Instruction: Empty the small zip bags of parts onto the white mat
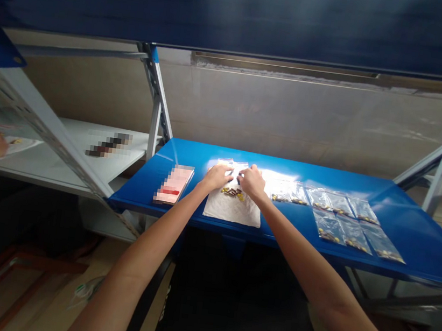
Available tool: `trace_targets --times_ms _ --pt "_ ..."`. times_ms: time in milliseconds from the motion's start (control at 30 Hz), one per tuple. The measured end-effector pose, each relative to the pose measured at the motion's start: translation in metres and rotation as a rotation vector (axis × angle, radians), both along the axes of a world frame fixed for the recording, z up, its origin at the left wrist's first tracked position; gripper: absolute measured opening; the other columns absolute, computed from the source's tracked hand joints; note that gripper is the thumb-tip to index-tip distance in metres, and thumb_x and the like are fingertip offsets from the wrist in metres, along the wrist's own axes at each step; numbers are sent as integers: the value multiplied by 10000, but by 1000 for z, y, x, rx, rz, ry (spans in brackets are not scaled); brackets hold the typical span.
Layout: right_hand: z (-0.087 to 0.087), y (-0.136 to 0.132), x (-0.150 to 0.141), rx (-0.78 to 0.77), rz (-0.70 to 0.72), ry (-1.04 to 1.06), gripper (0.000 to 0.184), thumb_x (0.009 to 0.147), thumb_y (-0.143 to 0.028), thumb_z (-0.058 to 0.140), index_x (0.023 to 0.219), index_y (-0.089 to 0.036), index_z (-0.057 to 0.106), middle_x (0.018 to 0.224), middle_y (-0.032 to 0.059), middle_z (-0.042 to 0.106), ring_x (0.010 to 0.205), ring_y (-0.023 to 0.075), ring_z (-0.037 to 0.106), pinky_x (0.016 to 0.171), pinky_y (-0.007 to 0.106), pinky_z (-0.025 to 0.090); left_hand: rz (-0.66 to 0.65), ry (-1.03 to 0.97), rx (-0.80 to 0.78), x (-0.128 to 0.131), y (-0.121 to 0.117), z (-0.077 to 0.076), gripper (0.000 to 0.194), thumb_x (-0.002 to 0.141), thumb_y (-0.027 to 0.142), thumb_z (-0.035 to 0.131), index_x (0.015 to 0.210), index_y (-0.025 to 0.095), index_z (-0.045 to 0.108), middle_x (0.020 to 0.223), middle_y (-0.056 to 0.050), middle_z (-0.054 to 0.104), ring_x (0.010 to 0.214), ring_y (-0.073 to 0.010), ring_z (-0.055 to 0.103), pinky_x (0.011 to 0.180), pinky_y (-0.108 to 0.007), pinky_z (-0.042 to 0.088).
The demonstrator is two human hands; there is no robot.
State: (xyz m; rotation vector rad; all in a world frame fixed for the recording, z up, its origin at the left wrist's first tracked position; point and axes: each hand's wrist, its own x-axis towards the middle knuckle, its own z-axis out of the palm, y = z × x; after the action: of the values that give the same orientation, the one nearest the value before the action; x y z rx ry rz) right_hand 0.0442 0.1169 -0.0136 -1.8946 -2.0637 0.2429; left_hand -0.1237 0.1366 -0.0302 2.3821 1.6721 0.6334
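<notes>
On the white cloth [231, 214], brown and yellow pieces [234, 193] lay piled.
Beyond, left hand [219, 177] and right hand [252, 181] curled half-open, grip unclear, partly hiding clear bags [225, 162]; filled bags [331, 231] lay right, a pink bundle [175, 184] left, on the bench [430, 247].

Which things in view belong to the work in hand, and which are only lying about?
Likely part of the work: small brown and yellow pieces; white sheet beneath them; clear bags of similar pieces.

Apparently just lying about: pink item; blurred dark item on the white shelf.
</notes>
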Motion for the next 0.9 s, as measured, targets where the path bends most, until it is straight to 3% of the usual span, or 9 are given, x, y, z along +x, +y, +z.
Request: trace_targets --times_ms 133,300,467,600,767,900 --pt "-2 -1 -3 59 46 -62 297 994 -362 570 1158 -229 779 1392 128 572 1267 344 466 890 368 476 -90 23 -18 -11 7 3 343 915 324 652 1235 267 761 1265 -44 744 1176 -241 663 1037 -313 490" --pt "-3 4 -5 42 94 -82 283 1005 -318 557 1155 -201 766 1183 142 714 1205 341 501 928 391 438 -146 10 -1 -20 5 6 290 944 330 602 1145 253 796 1186 -38 763 1130 -222 670 1039 -307 491" --pt "0 4 -9 37 117 -61 279 1005 -339 571 1166 -210 759 1170 130 733 1181 329 532 921 375 435 -104 -22 44 -16 -2 6 344 966 356 602 1271 260 730 1265 -61 710 1244 -225 603 1094 -323 449" --pt "3 1 -9 45 119 -43 304 1023 -295 521 1213 -215 743 1172 122 740 1189 317 548 941 370 432 -32 -30 50 -9 -5 2 358 967 439 609 1252 274 748 1246 -87 674 1187 -242 620 1033 -337 477" --pt "7 -18 26 113 59 3 355 1013 -200 482 1293 -194 700 1291 113 708 1219 312 559 979 379 438 70 -33 70 -7 -12 2 306 941 442 649 1170 295 790 1250 -100 635 1175 -277 601 1042 -397 441" --pt "2 -53 75 142 -160 38 359 982 -177 492 1269 -174 708 1199 153 734 1112 314 646 919 378 466 159 -34 165 2 -19 13 338 978 501 581 1204 337 771 1183 -102 647 1170 -312 562 1042 -467 405"
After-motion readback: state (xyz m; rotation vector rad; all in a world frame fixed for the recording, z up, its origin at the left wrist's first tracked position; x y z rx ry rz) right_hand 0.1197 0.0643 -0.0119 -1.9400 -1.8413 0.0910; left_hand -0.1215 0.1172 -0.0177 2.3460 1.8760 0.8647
